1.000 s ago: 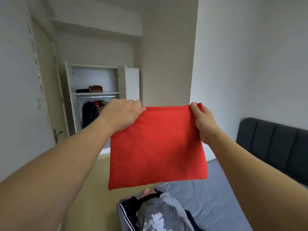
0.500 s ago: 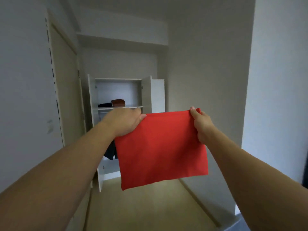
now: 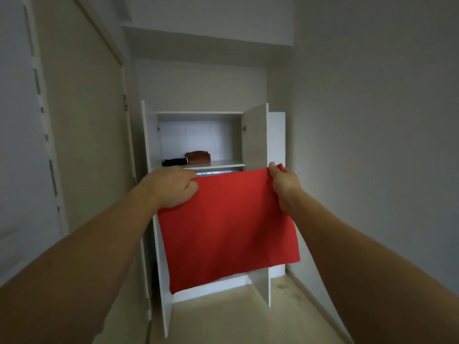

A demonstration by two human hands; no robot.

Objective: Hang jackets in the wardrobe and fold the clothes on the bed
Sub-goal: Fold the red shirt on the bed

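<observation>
While the wardrobe (image 3: 255,135) stands ahead with both doors swung open, the folded red cloth (image 3: 227,227) hangs in front of its lower half, below the shelf (image 3: 223,163) that carries a brown bundle (image 3: 198,157) and a dark garment (image 3: 174,162). The left hand (image 3: 171,186) and right hand (image 3: 283,186) each pinch a top corner with curled fingers, so only that edge is held. Judging from this, the fold could fall open on the way up, or the cloth could snag the shelf's front edge and bunch, or nudge the bundle.
</observation>
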